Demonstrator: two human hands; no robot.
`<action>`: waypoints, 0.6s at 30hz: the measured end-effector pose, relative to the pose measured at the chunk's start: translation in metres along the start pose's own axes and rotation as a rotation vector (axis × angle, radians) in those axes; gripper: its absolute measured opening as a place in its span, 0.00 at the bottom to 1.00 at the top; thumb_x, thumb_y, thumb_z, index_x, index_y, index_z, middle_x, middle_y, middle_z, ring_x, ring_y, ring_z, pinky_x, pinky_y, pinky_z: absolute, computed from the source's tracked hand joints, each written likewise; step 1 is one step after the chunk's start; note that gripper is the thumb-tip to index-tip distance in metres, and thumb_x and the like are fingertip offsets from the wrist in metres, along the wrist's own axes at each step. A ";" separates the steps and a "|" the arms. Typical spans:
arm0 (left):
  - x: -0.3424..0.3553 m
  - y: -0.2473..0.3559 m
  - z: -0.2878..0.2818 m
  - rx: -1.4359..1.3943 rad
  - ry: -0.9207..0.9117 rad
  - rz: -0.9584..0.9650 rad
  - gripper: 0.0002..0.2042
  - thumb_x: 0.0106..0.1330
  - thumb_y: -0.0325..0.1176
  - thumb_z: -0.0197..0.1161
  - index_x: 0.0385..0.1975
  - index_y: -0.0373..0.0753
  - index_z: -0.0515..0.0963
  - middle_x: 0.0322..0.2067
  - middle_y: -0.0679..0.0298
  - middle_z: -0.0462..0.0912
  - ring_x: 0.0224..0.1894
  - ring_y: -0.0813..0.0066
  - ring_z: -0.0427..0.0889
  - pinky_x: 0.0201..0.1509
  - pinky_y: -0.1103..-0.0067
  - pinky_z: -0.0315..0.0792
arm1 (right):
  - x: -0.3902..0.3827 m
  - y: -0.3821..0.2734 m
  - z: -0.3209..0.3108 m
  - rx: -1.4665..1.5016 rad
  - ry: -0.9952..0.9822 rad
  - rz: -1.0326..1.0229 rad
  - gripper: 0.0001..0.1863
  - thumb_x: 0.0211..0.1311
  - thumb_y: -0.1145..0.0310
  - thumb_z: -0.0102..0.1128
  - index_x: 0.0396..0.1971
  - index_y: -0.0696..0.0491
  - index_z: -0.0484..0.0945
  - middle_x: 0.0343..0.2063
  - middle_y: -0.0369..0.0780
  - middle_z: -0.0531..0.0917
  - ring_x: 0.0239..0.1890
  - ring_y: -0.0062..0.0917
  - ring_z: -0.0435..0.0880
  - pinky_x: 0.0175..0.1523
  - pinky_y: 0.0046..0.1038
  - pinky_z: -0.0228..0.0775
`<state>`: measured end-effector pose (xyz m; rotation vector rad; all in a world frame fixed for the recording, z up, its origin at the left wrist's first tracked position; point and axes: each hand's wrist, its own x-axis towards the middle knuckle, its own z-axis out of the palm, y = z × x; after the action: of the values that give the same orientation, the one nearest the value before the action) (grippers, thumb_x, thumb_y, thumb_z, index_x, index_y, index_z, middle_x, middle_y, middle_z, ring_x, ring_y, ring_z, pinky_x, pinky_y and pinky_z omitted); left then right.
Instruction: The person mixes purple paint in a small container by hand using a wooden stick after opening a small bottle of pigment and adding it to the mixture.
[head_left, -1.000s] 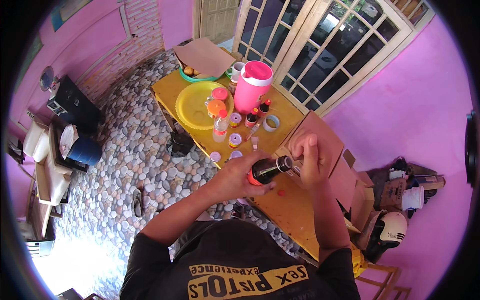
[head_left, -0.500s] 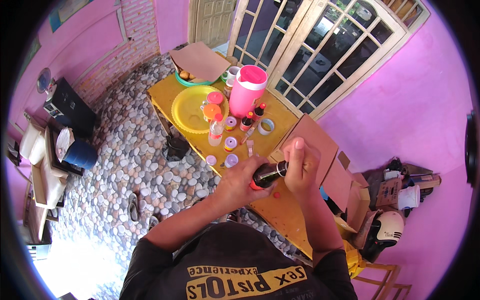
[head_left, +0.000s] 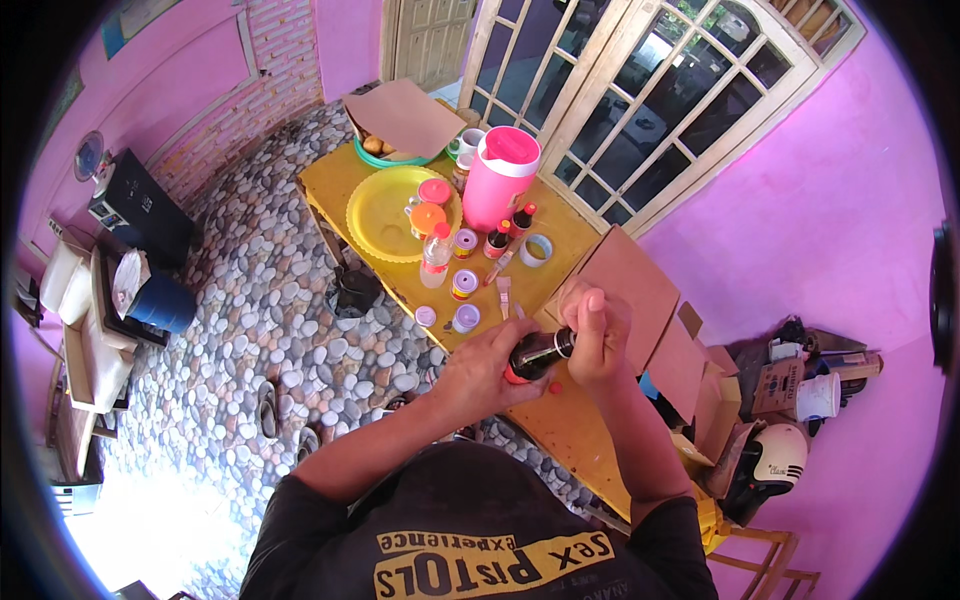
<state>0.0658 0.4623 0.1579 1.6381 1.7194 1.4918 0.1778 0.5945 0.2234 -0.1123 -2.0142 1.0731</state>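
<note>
My left hand (head_left: 480,370) is wrapped round a dark glass bottle (head_left: 532,355) with a red label, tilted with its neck toward the right. My right hand (head_left: 595,340) is curled closed against the bottle's mouth, thumb up; what its fingers hold is hidden. Beneath them is the yellow table (head_left: 540,420), with a small red cap (head_left: 555,388). Just beyond stand lilac-lidded cans (head_left: 464,283), a clear bottle with a red cap (head_left: 435,260), two more dark bottles (head_left: 497,240), brushes (head_left: 504,298) and a tape roll (head_left: 536,250).
A pink jug (head_left: 497,190), yellow tray (head_left: 370,240) and covered green basin (head_left: 380,158) occupy the table's far end. Opened cardboard (head_left: 625,285) lies along the right side, a helmet (head_left: 775,455) beyond it. A blue drum (head_left: 163,303) and black box (head_left: 145,205) stand left.
My right hand has moved slightly left and down onto the bottle's mouth since a second ago. My left hand still holds the bottle. The view has shifted a little.
</note>
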 end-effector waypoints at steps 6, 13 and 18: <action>0.001 -0.002 -0.001 -0.099 -0.062 -0.028 0.31 0.55 0.41 0.81 0.56 0.39 0.73 0.41 0.51 0.86 0.43 0.50 0.88 0.47 0.64 0.82 | 0.001 0.004 -0.003 0.040 0.000 -0.008 0.23 0.84 0.68 0.39 0.22 0.58 0.65 0.19 0.39 0.69 0.21 0.24 0.68 0.27 0.28 0.58; 0.009 -0.001 0.000 -0.304 -0.150 0.041 0.30 0.56 0.38 0.81 0.56 0.37 0.74 0.41 0.55 0.86 0.43 0.57 0.89 0.48 0.68 0.82 | 0.004 0.001 -0.014 -0.052 -0.015 -0.219 0.26 0.83 0.59 0.43 0.20 0.55 0.69 0.20 0.38 0.72 0.19 0.25 0.71 0.25 0.28 0.59; 0.012 0.000 -0.003 -0.378 -0.253 -0.016 0.30 0.56 0.37 0.81 0.56 0.38 0.75 0.40 0.56 0.87 0.42 0.59 0.90 0.48 0.70 0.82 | 0.007 -0.005 -0.014 -0.026 -0.028 -0.246 0.27 0.83 0.55 0.42 0.20 0.53 0.69 0.21 0.38 0.73 0.19 0.25 0.72 0.24 0.28 0.60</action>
<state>0.0605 0.4712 0.1636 1.5290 1.2274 1.4248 0.1843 0.6028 0.2355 0.1348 -2.0063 0.8963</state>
